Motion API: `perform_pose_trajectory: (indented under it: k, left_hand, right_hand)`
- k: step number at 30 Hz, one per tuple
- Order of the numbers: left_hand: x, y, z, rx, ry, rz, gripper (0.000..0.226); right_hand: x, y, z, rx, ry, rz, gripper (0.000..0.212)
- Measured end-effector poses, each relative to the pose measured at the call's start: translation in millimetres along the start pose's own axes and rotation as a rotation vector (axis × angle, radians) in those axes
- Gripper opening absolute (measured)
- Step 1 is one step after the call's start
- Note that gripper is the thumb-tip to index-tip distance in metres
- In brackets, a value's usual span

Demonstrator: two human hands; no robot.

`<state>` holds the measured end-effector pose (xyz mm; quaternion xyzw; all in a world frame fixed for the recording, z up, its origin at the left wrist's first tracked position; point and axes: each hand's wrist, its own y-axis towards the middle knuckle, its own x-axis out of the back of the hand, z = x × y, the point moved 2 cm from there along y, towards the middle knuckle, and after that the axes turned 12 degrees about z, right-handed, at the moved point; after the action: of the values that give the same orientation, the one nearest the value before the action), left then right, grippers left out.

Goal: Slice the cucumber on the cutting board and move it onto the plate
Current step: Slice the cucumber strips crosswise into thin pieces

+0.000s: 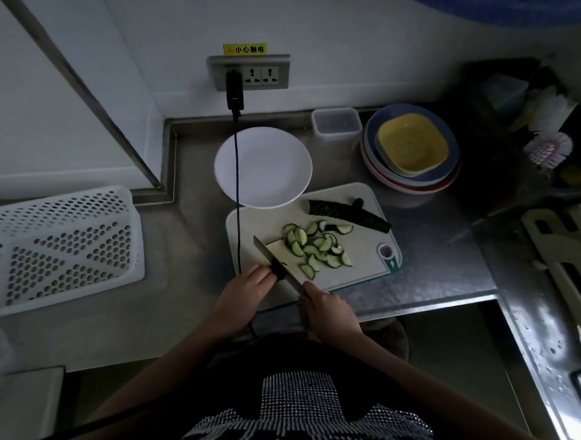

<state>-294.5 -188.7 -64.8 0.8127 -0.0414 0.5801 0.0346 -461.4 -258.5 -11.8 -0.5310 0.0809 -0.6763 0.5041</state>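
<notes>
1. The right hand [328, 312] has its fingers [309, 290] wrapped round the handle end of the knife [277, 264], at the near edge of the cutting board [359, 260]. The blade runs from that grip up and to the left, its tip toward the board's left side.

2. The left hand [244, 292] sits at the board's near-left corner, its fingertips curled against a small dark piece right at the blade. It looks like the last stub of a cucumber piece, but the dim light leaves that unsure, and I cannot tell whether the fingers pinch it or only press on it.

3. Just beyond the blade, to its right, lies the heap of cut cucumber slices [319, 248], half-moons spread over the board's middle.

4. Farther still, along the board's far right, lies the uncut cucumber half [348, 214], its long axis running from upper left down to lower right. A small dark end piece [358, 202] rests just behind it.

5. The white plate [264, 168] stands on the table [432, 264] beyond the board, its near rim overlapping the board's far-left edge. It holds no cucumber yet.

6. By my judgement, the uncut half is the relation that matters: it lies up and right of both hands, nearer the right, yet the knife occupies that hand, so the left would have to cross over the slices to fetch it.
</notes>
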Motion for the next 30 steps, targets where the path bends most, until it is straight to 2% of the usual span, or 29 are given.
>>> perform_pose_trajectory:
  k: [7,11,16,19,24,30]
  left_hand:
    - [-1,-1,0,0.017,-0.003,-0.002,0.027]
    - [2,-1,-2,0.021,0.0,-0.003,0.029]
    - [-1,0,0,0.024,-0.001,0.021,0.027]
    - [0,-2,1,0.004,0.012,0.029,0.027]
    - [4,0,-1,-0.016,0.027,0.008,0.028]
    - [6,0,-3,-0.017,0.024,0.005,0.032]
  right_hand:
    - [-7,6,-3,-0.017,-0.045,0.038,0.012]
    - [-8,8,-4,-0.027,-0.054,0.047,0.014]
    - [-7,8,-9,-0.029,-0.049,0.012,0.013]
    - [-3,7,-15,-0.042,-0.114,-0.036,0.02]
    - [2,3,-17,-0.013,0.004,-0.129,0.019]
    - [1,2,-12,0.035,0.078,-0.068,0.019]
